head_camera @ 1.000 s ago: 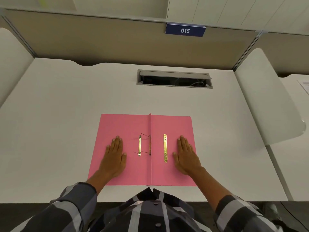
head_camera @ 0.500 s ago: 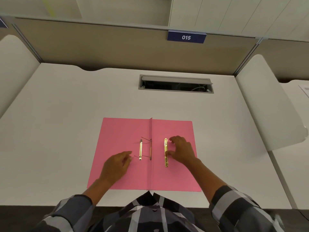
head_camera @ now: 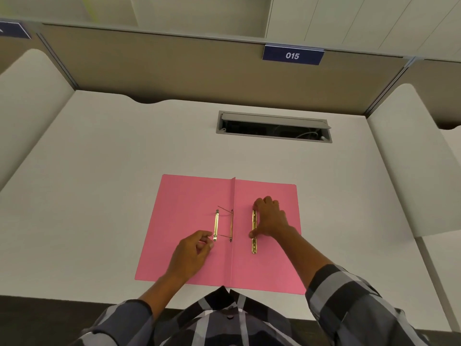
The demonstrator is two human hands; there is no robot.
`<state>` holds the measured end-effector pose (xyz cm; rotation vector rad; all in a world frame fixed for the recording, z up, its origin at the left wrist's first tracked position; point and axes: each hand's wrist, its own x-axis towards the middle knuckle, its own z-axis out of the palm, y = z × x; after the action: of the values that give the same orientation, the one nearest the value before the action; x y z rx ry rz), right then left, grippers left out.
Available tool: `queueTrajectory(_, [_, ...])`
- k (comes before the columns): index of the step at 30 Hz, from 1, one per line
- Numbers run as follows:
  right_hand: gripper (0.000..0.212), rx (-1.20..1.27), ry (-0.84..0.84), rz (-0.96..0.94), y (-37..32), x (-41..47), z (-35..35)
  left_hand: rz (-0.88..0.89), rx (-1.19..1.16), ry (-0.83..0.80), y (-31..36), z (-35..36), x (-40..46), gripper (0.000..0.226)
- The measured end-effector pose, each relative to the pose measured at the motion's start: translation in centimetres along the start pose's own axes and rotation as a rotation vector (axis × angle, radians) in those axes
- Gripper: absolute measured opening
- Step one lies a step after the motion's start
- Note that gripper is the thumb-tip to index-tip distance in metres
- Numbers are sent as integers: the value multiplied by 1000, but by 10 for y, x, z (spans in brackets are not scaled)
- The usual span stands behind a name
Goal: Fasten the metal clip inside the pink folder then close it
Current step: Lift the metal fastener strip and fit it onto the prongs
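Note:
The pink folder point(head_camera: 189, 206) lies open and flat on the white desk near the front edge. Two thin metal prongs point(head_camera: 225, 213) stick up beside its spine, joined to a brass strip point(head_camera: 216, 224) on the left leaf. A longer loose brass bar point(head_camera: 254, 242) lies on the right leaf. My right hand point(head_camera: 270, 219) spans the bar's upper half, thumb on its left edge and fingertips at its top end. My left hand point(head_camera: 190, 255) has thumb and forefinger pinched together at the lower end of the left strip; an actual grip is not visible.
An open grey cable slot point(head_camera: 273, 128) is set into the desk behind the folder. White side dividers point(head_camera: 409, 156) stand at left and right, with a tan back panel carrying a blue "015" sign point(head_camera: 292, 55). Bare desk point(head_camera: 99, 183) surrounds the folder.
Both hands lay flat on the folder's leaves a second ago. They have drawn inward: the right one onto the loose brass bar, the left one to the lower end of the left strip.

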<state>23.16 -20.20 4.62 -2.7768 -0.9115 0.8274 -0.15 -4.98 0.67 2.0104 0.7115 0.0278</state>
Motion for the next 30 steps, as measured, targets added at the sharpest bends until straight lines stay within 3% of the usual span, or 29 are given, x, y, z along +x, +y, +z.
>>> queueTrajectory(6, [96,47,-2,-2,0,3,-3,-96,-178,19,5,10,8,21])
queueTrajectory(15, [62,565,1,-14,-3,-3,3,-107,-329,24,11,20,15,16])
queueTrajectory(22, [58,914,5,-52,-26,-8,-13,-110,-415,26,19,23,21,19])
queueTrajectory(30, [56,984,9,-89,-50,-5,-15,-82,-413,23,20,23,24,24])
